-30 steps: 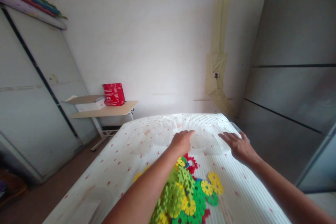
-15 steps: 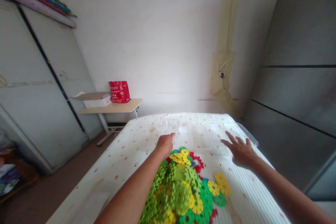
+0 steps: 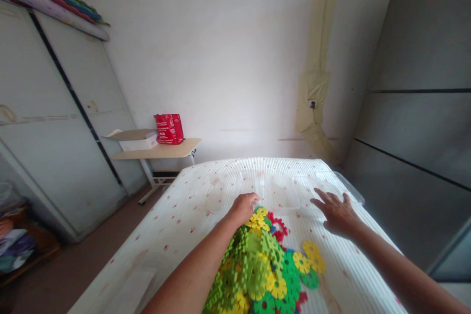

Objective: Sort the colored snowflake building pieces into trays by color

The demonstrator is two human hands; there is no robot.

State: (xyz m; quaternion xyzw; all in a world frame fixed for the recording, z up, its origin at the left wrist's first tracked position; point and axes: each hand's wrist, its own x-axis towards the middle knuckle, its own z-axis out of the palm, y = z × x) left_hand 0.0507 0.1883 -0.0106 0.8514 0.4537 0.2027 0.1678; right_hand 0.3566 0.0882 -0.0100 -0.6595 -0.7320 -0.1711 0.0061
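My left hand [image 3: 245,209] is closed at the far end of a heap of flat plastic toy pieces, its fingertips pinching the near edge of a clear plastic container [image 3: 253,176]. The container is see-through, so its outline is faint. Yellow-green lattice pieces [image 3: 253,260] top the heap, with yellow [image 3: 300,262] and green [image 3: 290,279] notched discs beside them and a red toothed ring [image 3: 281,228] at the back. To the right of the heap my right hand [image 3: 336,213] hovers with fingers spread, holding nothing, near another clear plastic container [image 3: 348,187].
A white spotted bedspread [image 3: 172,240] lies under everything. More faint clear plastic shows at its middle and lower left [image 3: 138,284]. Beyond, at left, a small table [image 3: 184,148] bears a white box [image 3: 138,143] and a red bag [image 3: 170,128]. Grey cabinets [image 3: 415,132] stand at right.
My left hand has moved right, towards the top of the heap, and the clear container at its fingertips has shifted right with it. My right hand stays nearly still, fingers spread.
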